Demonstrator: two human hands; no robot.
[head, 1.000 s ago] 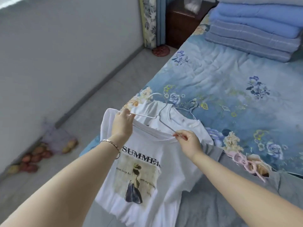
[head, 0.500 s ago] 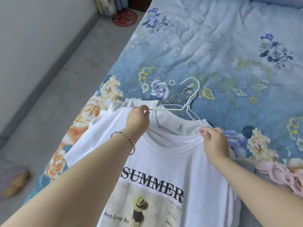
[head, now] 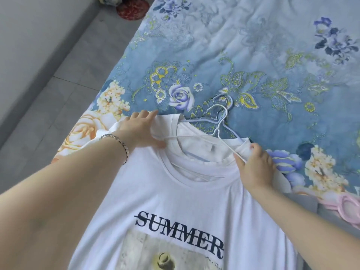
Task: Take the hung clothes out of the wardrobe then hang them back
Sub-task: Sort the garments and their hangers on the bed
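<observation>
A white T-shirt (head: 187,195) with a "SUMMER" print lies face up on the floral bedspread (head: 253,55). A white wire hanger (head: 218,131) sits at its neck opening, hook pointing away from me. My left hand (head: 140,131) lies on the shirt's left shoulder, fingers stretched out and thumb below, pinching the fabric by the hanger's left arm. My right hand (head: 255,166) grips the hanger's right arm together with the shirt's right shoulder. The hanger's ends are hidden under cloth and hands.
A second, pale blue hanger (head: 228,100) lies under the white one. A pink hanger (head: 348,207) rests on a grey garment (head: 303,199) at the right. The tiled floor (head: 48,90) runs along the bed's left edge, with a red round object (head: 132,6) on it.
The shirt has come down flat onto the bed. My left hand has gone from pinching the hanger's end to spreading over the shoulder fabric. The view has moved closer.
</observation>
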